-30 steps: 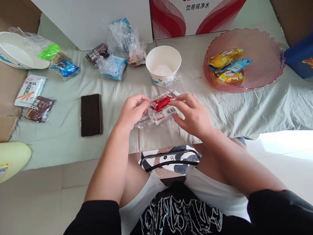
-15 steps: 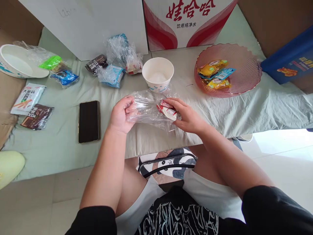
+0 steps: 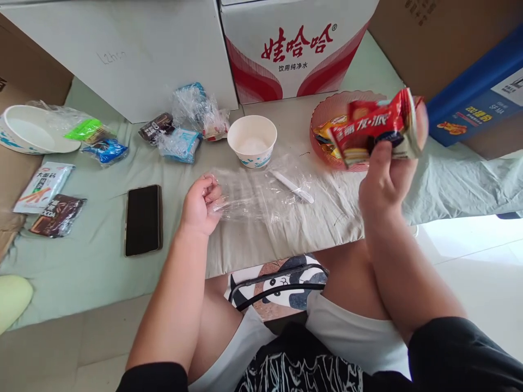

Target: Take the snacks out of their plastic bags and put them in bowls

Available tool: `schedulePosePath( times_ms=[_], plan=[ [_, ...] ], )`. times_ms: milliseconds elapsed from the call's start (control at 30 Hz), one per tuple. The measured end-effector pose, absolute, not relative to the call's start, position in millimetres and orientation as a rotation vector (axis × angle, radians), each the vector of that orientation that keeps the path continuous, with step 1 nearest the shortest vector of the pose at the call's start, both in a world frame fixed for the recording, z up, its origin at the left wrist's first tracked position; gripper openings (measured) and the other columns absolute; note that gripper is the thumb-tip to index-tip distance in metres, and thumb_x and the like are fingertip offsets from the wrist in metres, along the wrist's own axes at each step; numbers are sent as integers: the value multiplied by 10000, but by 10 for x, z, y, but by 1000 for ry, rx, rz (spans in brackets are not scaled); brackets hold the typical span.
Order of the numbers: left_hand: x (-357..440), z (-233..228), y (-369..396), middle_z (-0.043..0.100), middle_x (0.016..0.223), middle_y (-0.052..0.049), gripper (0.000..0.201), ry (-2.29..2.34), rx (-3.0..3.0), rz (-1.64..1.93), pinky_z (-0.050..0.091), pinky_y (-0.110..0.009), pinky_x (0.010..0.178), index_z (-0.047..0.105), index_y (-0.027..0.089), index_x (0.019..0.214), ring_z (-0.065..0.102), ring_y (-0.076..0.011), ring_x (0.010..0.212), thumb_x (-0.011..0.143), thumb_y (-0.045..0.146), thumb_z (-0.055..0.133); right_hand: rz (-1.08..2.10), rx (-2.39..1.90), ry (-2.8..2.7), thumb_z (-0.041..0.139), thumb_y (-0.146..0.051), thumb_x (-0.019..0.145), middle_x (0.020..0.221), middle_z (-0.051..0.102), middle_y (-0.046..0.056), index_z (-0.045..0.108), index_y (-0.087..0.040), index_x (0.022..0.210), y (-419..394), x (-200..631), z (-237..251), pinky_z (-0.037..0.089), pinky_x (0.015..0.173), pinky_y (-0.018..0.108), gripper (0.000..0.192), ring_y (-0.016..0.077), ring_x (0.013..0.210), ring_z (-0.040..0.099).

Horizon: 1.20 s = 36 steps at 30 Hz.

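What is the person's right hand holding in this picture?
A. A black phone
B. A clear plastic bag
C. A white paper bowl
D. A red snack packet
D: the right hand is raised and grips a red snack packet in front of the pink bowl, while the left hand holds the clear plastic bag.

The person wears a black top with short sleeves [image 3: 461,348] that end above the elbows, at the lower corners of the frame. Across its front [image 3: 298,370], at bottom centre, runs a white scratchy line print. White shorts [image 3: 347,337] cover the upper legs; both forearms and the knees are bare.
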<state>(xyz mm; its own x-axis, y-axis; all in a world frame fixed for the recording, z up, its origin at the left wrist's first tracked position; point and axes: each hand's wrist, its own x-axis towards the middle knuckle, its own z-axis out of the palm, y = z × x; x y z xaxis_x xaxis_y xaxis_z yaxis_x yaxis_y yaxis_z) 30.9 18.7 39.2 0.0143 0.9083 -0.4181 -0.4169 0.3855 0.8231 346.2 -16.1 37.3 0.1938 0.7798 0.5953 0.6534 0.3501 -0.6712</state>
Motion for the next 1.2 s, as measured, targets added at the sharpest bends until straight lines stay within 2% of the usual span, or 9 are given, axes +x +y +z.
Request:
schedulePosePath(
  times_ms=[133, 233, 400, 467, 600, 733, 867, 1067, 1200],
  plan=[
    [357, 441, 135, 238, 448, 107, 190, 1025, 628, 981, 311, -195, 440, 489, 200, 644, 200, -32, 339, 759, 227, 637, -180, -1370, -1367, 607, -510, 988, 1563, 492, 142, 462, -312, 1533, -268, 3470, 441, 319, 1286, 631, 597, 382, 1539, 427],
    [361, 454, 92, 170, 439, 114, 303, 954, 618, 810, 322, -226, 436, 433, 210, 605, 162, -40, 334, 771, 297, 671, 132, -1303, -1642, 590, -425, 973, 1462, 583, 134, 484, -314, 1502, -341, 3259, 267, 475, 1177, 625, 551, 367, 1403, 571],
    [268, 303, -70, -6, 463, 137, 533, 939, 465, 629, 274, -274, 386, 317, 244, 584, 36, -36, 313, 751, 561, 713, 792, -1132, -1902, 737, -472, 876, 1664, 437, 159, 284, -281, 1647, -296, 2943, -5, 472, 1212, 581, 914, 354, 1534, 457],
    [210, 210, -144, -28, 470, 127, 583, 1023, 373, 588, 204, -270, 368, 296, 251, 583, 32, -46, 295, 736, 643, 699, 944, -1077, -1912, 775, -477, 851, 1691, 411, 162, 326, -275, 1630, -250, 2861, -22, 467, 1215, 571, 922, 340, 1551, 442],
    [108, 166, -162, -27, 453, 113, 663, 1150, 388, 710, 161, -258, 362, 298, 242, 579, 46, -54, 280, 710, 778, 667, 1069, -975, -1899, 753, -443, 879, 1525, 617, 150, 701, -230, 1099, -201, 2739, 47, 441, 1216, 569, 310, 330, 1492, 523],
    [42, 290, -2, 257, 457, 116, 607, 949, 721, 855, 414, -263, 445, 504, 260, 712, 306, -69, 358, 533, 699, 883, 1088, -1058, -1538, 665, -400, 942, 900, 779, 47, 610, -231, 879, -175, 2745, 84, 614, 906, 414, 189, 220, 949, 777],
    [30, 289, 91, 539, 697, 92, 789, 1076, 910, 827, 568, -266, 646, 581, 324, 1172, 618, -120, 624, 491, 246, 971, 962, -1155, -1261, 702, -396, 898, 616, 584, -69, 545, -255, 878, -126, 2860, 43, 511, 550, 273, 212, 126, 527, 600],
    [68, 193, 117, 677, 1008, 42, 934, 1171, 841, 1368, 571, -248, 704, 470, 451, 1354, 701, -116, 741, 594, 59, 845, 1047, -1123, -1255, 863, -476, 732, 737, 621, -49, 592, -265, 1013, -146, 2935, 87, 438, 524, 258, 444, 114, 591, 561],
    [70, 117, 208, 734, 1028, 3, 826, 1225, 617, 1295, 600, -320, 885, 484, 370, 1326, 768, -184, 932, 627, 68, 806, 1084, -1261, -1291, 795, -367, 795, 715, 605, -20, 593, -224, 821, -157, 2898, 111, 402, 531, 252, 250, 100, 599, 528]
  ],
)
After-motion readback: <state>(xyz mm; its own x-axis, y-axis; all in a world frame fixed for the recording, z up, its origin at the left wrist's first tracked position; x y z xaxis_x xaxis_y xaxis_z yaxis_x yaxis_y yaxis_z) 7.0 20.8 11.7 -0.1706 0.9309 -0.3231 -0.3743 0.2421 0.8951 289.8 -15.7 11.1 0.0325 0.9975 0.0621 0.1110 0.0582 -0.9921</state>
